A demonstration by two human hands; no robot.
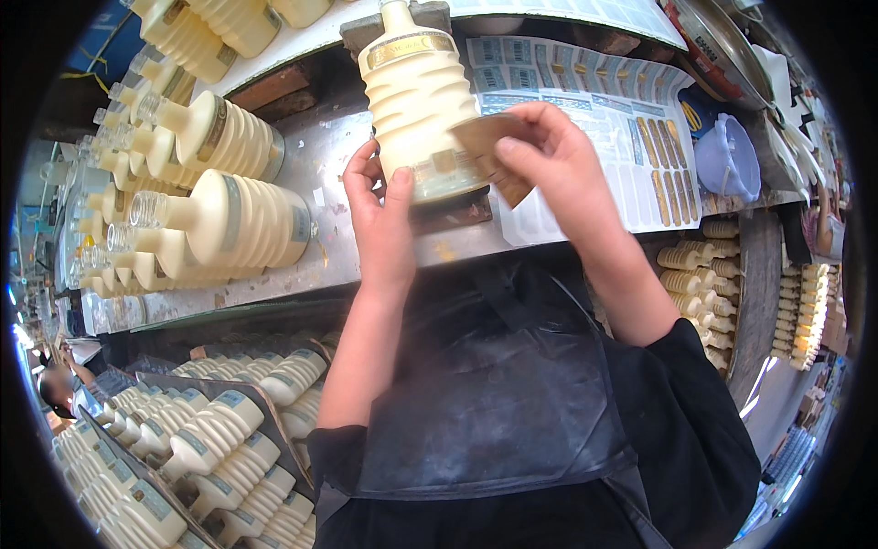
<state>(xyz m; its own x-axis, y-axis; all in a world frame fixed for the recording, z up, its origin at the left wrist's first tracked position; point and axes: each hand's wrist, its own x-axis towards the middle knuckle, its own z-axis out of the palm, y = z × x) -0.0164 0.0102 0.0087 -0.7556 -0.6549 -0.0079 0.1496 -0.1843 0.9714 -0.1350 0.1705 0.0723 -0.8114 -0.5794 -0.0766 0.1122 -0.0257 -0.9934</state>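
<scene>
A cream bottle (416, 96) with wavy ridges lies in front of me, its neck pointing away and its base toward me. A gold label curves round its shoulder, and a small gold patch shows near the base. My left hand (380, 215) grips the base end from the left, with the thumb on its near side. In my right hand (560, 156) is a flat brown piece, like a scraper (494, 146), pinched between thumb and fingers. Its edge meets the lower right side of the bottle. The right hand is slightly blurred.
Sheets of gold and blue labels (585, 87) lie right of the bottle, beside a pale lilac bucket (729, 157). Several similar bottles (247, 220) crowd the table's left side. More fill crates (274, 416) at lower left and shelves (700, 284) at right.
</scene>
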